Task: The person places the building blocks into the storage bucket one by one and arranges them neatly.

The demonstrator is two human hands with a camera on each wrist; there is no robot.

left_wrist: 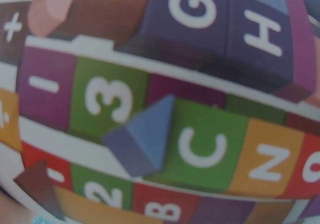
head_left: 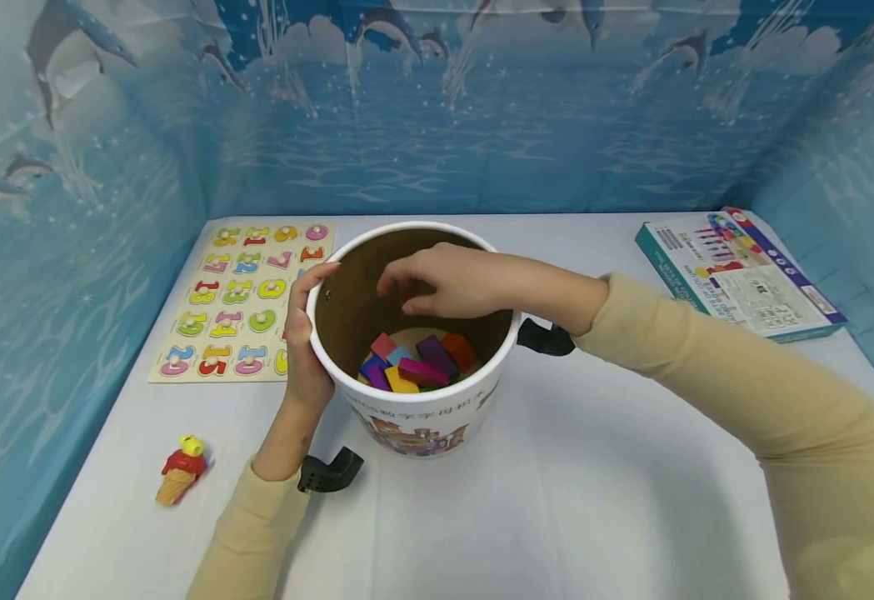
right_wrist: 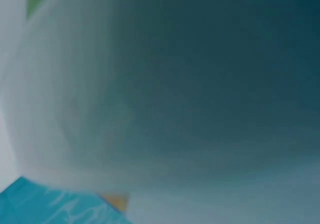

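A white bucket [head_left: 425,429] with a printed outside and brown inside stands mid-table. At its left side, my left hand [head_left: 305,342] grips the rim and wall. Colourful blocks [head_left: 423,371], several of them, lie at the bucket's bottom. My right hand [head_left: 447,279] hangs inside the opening above them, fingers bent loosely, thumb apart, with nothing visible between. Printed letter and number blocks on the bucket wall [left_wrist: 117,166] fill the left wrist view. The right wrist view is mostly a blurred pale-to-dark surface I cannot identify.
Behind and left of the bucket lies a number puzzle board [head_left: 237,304]. A small ice-cream-cone toy [head_left: 180,471] is at the front left. A flat boxed toy [head_left: 740,271] sits at the back right. Blue dolphin-print curtains [head_left: 437,142] stand around the white table [head_left: 556,500].
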